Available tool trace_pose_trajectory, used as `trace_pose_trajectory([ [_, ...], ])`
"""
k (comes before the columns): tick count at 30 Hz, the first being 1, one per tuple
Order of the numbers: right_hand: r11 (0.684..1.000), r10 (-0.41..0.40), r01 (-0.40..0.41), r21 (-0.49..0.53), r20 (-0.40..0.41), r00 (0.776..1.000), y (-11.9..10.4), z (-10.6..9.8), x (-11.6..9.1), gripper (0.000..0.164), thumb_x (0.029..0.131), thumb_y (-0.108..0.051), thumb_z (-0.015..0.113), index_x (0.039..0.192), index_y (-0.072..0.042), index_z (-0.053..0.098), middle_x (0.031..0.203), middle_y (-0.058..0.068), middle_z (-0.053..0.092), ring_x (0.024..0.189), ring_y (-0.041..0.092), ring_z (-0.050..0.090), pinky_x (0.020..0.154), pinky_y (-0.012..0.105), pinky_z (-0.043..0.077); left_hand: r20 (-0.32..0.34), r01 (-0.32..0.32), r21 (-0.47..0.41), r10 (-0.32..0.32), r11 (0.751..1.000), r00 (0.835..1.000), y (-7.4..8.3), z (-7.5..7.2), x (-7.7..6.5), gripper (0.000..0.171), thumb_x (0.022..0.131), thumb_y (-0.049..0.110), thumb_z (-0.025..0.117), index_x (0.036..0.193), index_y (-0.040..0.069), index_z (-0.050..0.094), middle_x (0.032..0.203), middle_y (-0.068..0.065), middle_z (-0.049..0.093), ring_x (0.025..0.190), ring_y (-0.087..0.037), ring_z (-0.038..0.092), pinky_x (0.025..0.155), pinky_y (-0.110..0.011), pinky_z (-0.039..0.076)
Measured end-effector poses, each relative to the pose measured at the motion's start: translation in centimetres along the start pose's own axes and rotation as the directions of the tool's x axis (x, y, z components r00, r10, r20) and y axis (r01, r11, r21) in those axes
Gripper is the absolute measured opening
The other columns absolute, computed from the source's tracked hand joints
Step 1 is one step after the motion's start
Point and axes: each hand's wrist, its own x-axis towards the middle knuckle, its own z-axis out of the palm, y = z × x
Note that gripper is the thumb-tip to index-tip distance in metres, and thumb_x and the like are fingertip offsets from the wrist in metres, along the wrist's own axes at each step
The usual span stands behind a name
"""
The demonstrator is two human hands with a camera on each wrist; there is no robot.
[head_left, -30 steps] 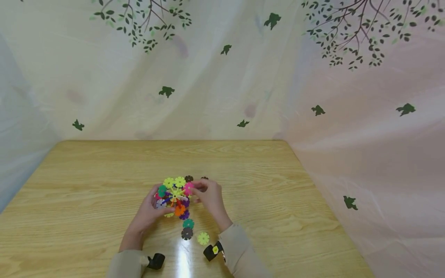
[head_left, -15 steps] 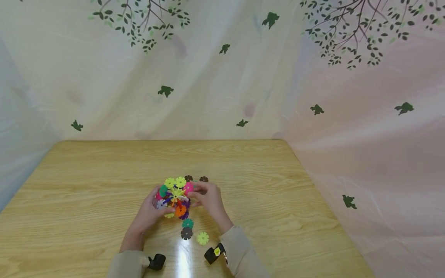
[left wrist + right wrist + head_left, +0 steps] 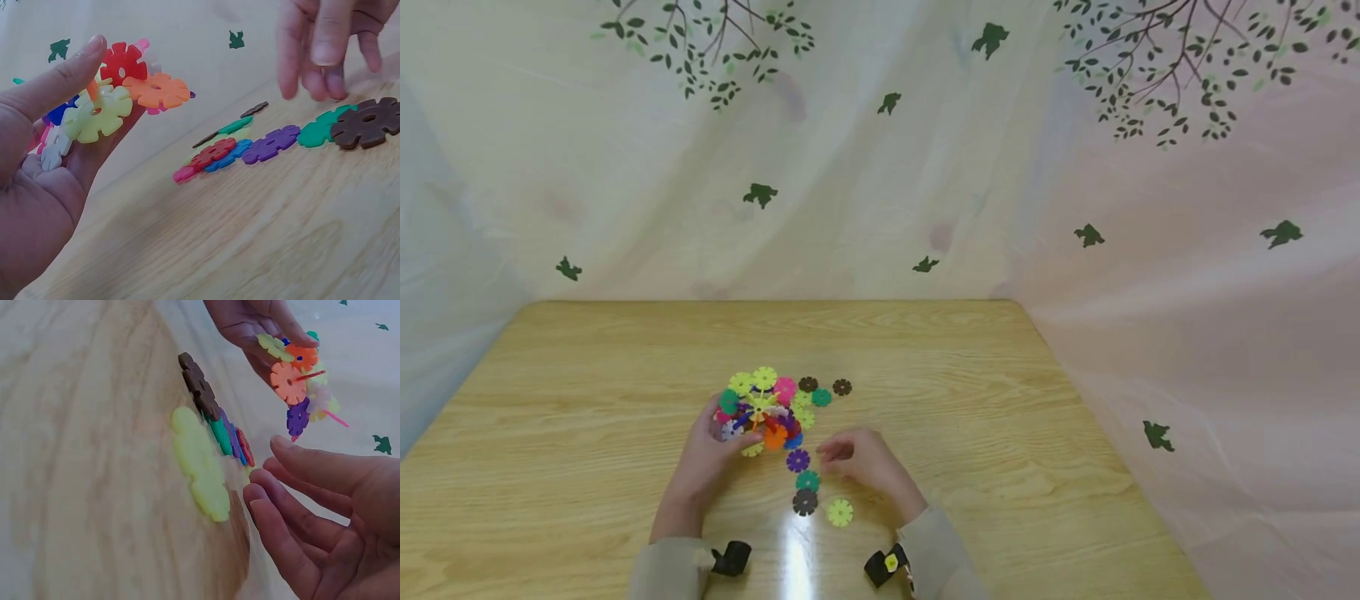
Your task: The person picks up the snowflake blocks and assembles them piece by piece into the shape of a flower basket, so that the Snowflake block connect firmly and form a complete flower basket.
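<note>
My left hand (image 3: 700, 457) grips a ball-like cluster of interlocking plastic flower discs (image 3: 761, 407), in yellow, pink, green, orange, white and purple. In the left wrist view the thumb presses beside a red disc (image 3: 123, 64), and the cluster is above the table. My right hand (image 3: 868, 465) holds nothing; its fingers are loosely bent just right of a loose purple disc (image 3: 798, 460). Below that disc lie a green disc (image 3: 808, 480) and a dark brown disc (image 3: 805, 502). A pale yellow disc (image 3: 840, 512) lies flat nearer the right wrist.
More loose discs lie beyond the hands, among them a green disc (image 3: 822, 397) and a brown disc (image 3: 842, 387). All rest on a wooden table (image 3: 970, 400). A pale curtain (image 3: 850, 167) with leaf prints hangs behind it. Black wrist cameras are on both forearms.
My right hand has left the cluster and moved down and right, near the purple disc. My left hand has shifted the cluster left and slightly up, showing more loose discs.
</note>
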Motion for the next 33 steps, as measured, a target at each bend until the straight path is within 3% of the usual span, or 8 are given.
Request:
trace_pose_trajectory([
  [5, 0.986, -0.05, 0.066, -0.156, 0.102, 0.994, -0.5, 0.6, -1.0, 0.031, 0.079, -0.019, 0.08, 0.107, -0.01, 0.072, 0.092, -0.004, 0.069, 0.078, 0.002, 0.058, 0.071, 0.016, 0.051, -0.036, 0.008, -0.014, -0.009, 1.0, 0.999, 0.0, -0.4, -0.1, 0.098, 0.085, 0.03, 0.075, 0.156, 0.016, 0.008, 0.16, -0.012, 0.024, 0.148, -0.03, 0.025, 0.12, -0.041, 0.026],
  [9, 0.916, -0.087, 0.132, -0.378, 0.134, 0.987, -1.1, 1.3, -1.4, 0.039, 0.074, -0.029, 0.083, 0.11, -0.021, 0.072, 0.089, -0.011, 0.059, 0.075, -0.001, 0.05, 0.068, 0.015, 0.045, -0.04, -0.007, -0.057, 0.005, 0.998, 0.999, 0.1, -0.6, -0.2, 0.095, 0.087, 0.025, 0.073, 0.156, 0.016, 0.008, 0.16, -0.012, 0.025, 0.146, -0.028, 0.028, 0.108, -0.018, 0.039],
  [13, 0.857, -0.106, 0.164, -0.488, 0.145, 0.984, -1.5, 1.6, -1.5, 0.036, 0.075, -0.029, 0.082, 0.109, -0.026, 0.073, 0.087, -0.011, 0.052, 0.07, 0.0, 0.045, 0.06, 0.014, 0.04, -0.026, -0.039, -0.082, 0.037, 0.996, 0.999, 0.1, -0.5, -0.3, 0.092, 0.087, 0.02, 0.073, 0.156, 0.014, 0.011, 0.159, -0.014, 0.027, 0.145, -0.031, 0.03, 0.092, -0.001, 0.041],
  [18, 0.862, -0.1, 0.138, -0.487, 0.102, 0.99, -1.4, 1.2, -1.3, 0.025, 0.079, -0.025, 0.078, 0.104, -0.024, 0.073, 0.088, -0.01, 0.057, 0.073, 0.0, 0.049, 0.062, 0.015, 0.042, 0.003, -0.05, -0.064, 0.05, 0.997, 0.999, 0.0, -0.2, -0.3, 0.091, 0.088, 0.019, 0.072, 0.155, 0.013, 0.012, 0.16, -0.013, 0.024, 0.146, -0.031, 0.026, 0.106, -0.016, 0.04],
  [22, 0.899, -0.114, 0.098, -0.426, -0.011, 0.993, -0.9, 0.5, -1.0, 0.014, 0.081, -0.018, 0.077, 0.094, -0.019, 0.073, 0.085, -0.008, 0.066, 0.073, 0.002, 0.059, 0.066, 0.017, 0.047, 0.025, -0.048, -0.028, 0.048, 0.998, 0.999, 0.1, 0.1, -0.2, 0.091, 0.086, 0.021, 0.074, 0.155, 0.014, 0.015, 0.16, -0.012, 0.022, 0.148, -0.032, 0.021, 0.116, -0.035, 0.03],
  [25, 0.939, -0.134, 0.076, -0.336, -0.152, 0.979, -0.5, 0.1, -0.6, 0.006, 0.083, -0.015, 0.075, 0.087, -0.014, 0.072, 0.086, -0.002, 0.071, 0.076, 0.009, 0.066, 0.068, 0.019, 0.052, 0.041, -0.051, -0.034, 0.052, 0.998, 0.998, 0.0, 0.5, -0.2, 0.092, 0.083, 0.018, 0.076, 0.154, 0.014, 0.018, 0.159, -0.013, 0.026, 0.146, -0.033, 0.026, 0.109, -0.021, 0.039],
  [29, 0.997, -0.07, 0.054, -0.063, -0.29, 0.955, -0.6, -0.4, -0.1, 0.007, 0.086, -0.015, 0.072, 0.09, -0.009, 0.072, 0.089, 0.005, 0.071, 0.078, 0.016, 0.067, 0.065, 0.025, 0.058, 0.06, -0.069, -0.059, 0.073, 0.996, 0.996, -0.1, 1.3, -0.2, 0.095, 0.078, 0.012, 0.079, 0.153, 0.014, 0.02, 0.154, -0.014, 0.034, 0.138, -0.03, 0.039, 0.094, -0.006, 0.042],
  [33, 0.966, 0.025, 0.063, 0.249, -0.332, 0.943, -1.2, -0.6, 0.2, 0.016, 0.087, -0.016, 0.072, 0.097, -0.003, 0.071, 0.09, 0.012, 0.071, 0.075, 0.015, 0.067, 0.062, 0.035, 0.061, 0.071, -0.076, -0.053, 0.08, 0.996, 0.994, -0.2, 1.9, -0.1, 0.095, 0.076, 0.011, 0.08, 0.151, 0.015, 0.022, 0.151, -0.015, 0.04, 0.123, -0.01, 0.055, 0.094, -0.009, 0.045],
])
